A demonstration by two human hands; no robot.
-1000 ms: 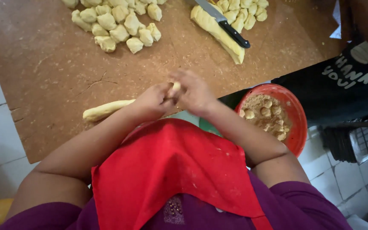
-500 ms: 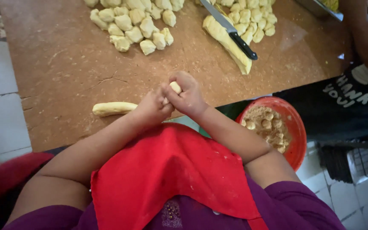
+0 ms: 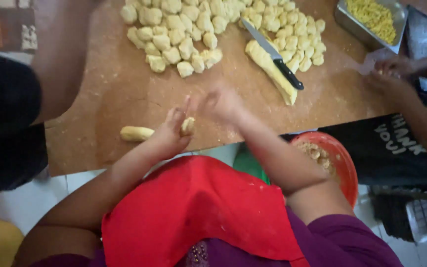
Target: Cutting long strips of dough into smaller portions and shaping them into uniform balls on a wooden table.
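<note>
Now left hand cradles small dough piece in half-curled fingers, above wooden board edge; right hand just beside, blurred, fingers loosely spread; dough log near left wrist

Landmark: knife, lying on the dough log
Left of knife: dough pieces
Right of knife: tray, behind a co-worker's hands
Before knife: left hand holding dough lump, right hand, bowl
Far left, before knife: dough roll

Bare board between hands and dough pieces.
</note>
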